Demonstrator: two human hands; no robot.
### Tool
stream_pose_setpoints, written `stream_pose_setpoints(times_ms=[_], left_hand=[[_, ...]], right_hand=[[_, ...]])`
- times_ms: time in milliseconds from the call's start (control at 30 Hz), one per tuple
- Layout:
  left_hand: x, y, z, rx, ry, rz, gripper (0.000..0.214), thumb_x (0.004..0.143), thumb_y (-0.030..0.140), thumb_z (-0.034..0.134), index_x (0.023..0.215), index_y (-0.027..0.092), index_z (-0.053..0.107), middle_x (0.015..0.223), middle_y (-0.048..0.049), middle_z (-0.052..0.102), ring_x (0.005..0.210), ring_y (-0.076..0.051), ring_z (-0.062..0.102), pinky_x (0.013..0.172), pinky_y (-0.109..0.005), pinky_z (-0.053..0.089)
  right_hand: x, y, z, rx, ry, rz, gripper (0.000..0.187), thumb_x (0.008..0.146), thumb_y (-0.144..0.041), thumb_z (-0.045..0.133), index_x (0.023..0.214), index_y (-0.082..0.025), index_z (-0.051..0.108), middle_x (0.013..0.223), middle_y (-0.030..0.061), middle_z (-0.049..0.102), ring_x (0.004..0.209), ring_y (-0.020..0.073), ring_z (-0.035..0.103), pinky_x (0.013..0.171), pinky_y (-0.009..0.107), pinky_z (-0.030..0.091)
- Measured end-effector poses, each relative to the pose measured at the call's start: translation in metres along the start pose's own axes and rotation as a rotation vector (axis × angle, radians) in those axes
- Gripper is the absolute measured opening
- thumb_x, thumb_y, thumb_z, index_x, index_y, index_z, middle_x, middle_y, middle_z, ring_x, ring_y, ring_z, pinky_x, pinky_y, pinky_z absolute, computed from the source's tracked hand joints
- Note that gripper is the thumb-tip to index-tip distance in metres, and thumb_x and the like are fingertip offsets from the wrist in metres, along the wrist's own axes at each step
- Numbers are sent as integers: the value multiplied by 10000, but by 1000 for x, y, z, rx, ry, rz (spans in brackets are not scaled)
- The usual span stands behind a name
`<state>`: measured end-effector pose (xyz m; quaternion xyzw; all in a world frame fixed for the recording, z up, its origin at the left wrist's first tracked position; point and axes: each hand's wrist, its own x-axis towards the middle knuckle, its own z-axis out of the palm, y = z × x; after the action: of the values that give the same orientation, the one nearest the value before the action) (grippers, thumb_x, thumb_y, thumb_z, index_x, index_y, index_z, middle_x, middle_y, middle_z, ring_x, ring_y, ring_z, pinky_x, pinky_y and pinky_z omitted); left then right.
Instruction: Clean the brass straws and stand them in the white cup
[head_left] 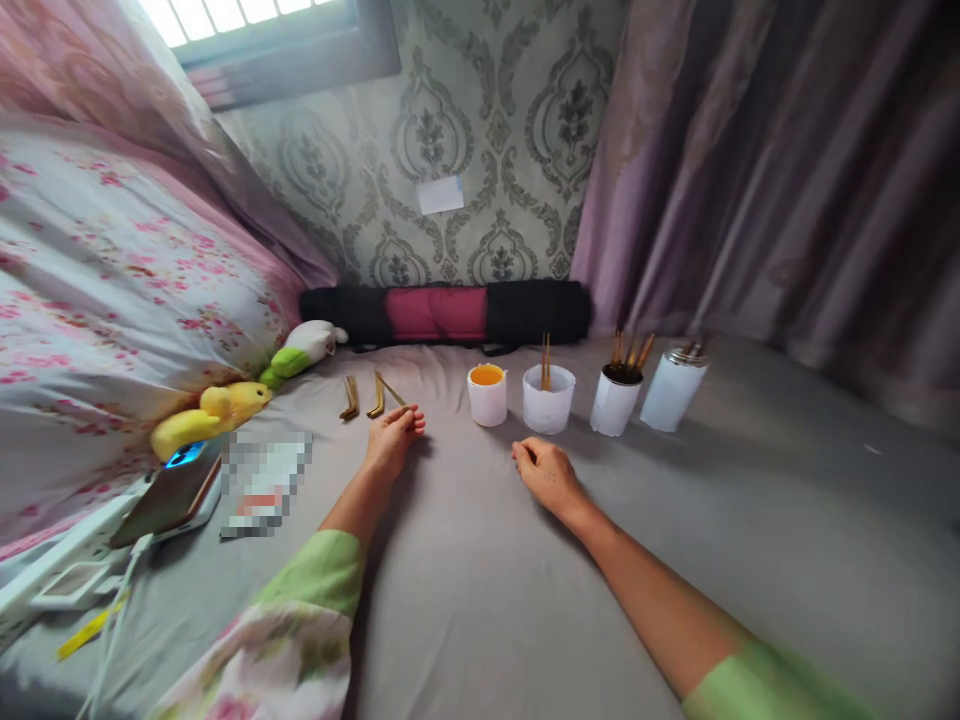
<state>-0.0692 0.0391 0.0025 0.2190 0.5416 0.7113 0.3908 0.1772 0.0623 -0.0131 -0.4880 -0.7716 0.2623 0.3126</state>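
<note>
My left hand (pixel 394 440) is closed, its fingers pinching the end of a thin brown stick (pixel 393 389). Just beyond it lie two small bundles of similar sticks, one on the left (pixel 349 398) and one nearer the hand (pixel 377 396). My right hand (pixel 549 472) hovers with curled fingers, and nothing shows in them. In front of it stand a white cup with an orange inside (pixel 487 405) and a wider white cup (pixel 546 410) holding a few upright sticks. Further right are a dark-mouthed white container (pixel 615 408) and a taller white can (pixel 673 395), both with sticks.
Grey sheet (pixel 465 580) covers the surface. A black and maroon roll (pixel 442 313) lies along the wall. At left are a yellow plush toy (pixel 217 408), a green and white plush (pixel 304 350), a phone (pixel 169 495), a blurred packet (pixel 266 485) and a white cable (pixel 124 610).
</note>
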Motion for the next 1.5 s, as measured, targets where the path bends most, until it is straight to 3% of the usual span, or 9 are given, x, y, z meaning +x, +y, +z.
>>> stream_pose_setpoints(times_ms=[367, 533, 700, 933, 1267, 1500], left_hand=[[-53, -11, 29, 204, -150, 141, 354, 652, 343, 638, 918, 111, 614, 757, -56, 618, 604, -106, 560, 533, -211, 447], [-72, -14, 37, 309, -199, 256, 320, 695, 332, 592, 924, 110, 624, 733, -50, 603, 581, -112, 542, 507, -217, 432], [-85, -19, 40, 419, -254, 266, 261, 713, 277, 576, 917, 131, 648, 727, -44, 611, 590, -115, 543, 530, -213, 431], [-93, -23, 38, 513, -303, 308, 220, 715, 220, 579, 909, 193, 679, 812, -52, 622, 666, -137, 558, 633, -231, 459], [-94, -25, 33, 662, -417, 553, 245, 780, 205, 511, 963, 231, 671, 893, -66, 616, 758, -149, 565, 730, -222, 421], [-96, -27, 31, 755, -503, 599, 272, 802, 211, 473, 1003, 230, 655, 962, -84, 607, 848, -169, 559, 809, -238, 394]], right_hand=[[-3, -2, -2, 32, 20, 5, 293, 838, -313, 408, 744, -178, 651, 690, 42, 662, 629, 125, 567, 596, 218, 360], [-2, 0, -2, 74, 12, 5, 300, 836, -328, 405, 742, -176, 647, 660, 30, 648, 598, 115, 553, 577, 209, 362], [-1, 2, -2, 148, -3, -3, 308, 831, -346, 400, 747, -170, 637, 611, 16, 624, 568, 108, 544, 561, 205, 369], [-2, 3, -2, 205, -20, 5, 333, 828, -392, 390, 775, -167, 630, 588, 5, 600, 508, 97, 520, 519, 202, 374], [-2, 3, -2, 266, -3, -14, 338, 833, -407, 378, 805, -168, 615, 592, -2, 577, 473, 85, 494, 485, 194, 372], [-3, -3, -4, 417, -3, -41, 346, 829, -429, 389, 830, -161, 608, 608, -3, 553, 467, 79, 475, 480, 195, 387]])
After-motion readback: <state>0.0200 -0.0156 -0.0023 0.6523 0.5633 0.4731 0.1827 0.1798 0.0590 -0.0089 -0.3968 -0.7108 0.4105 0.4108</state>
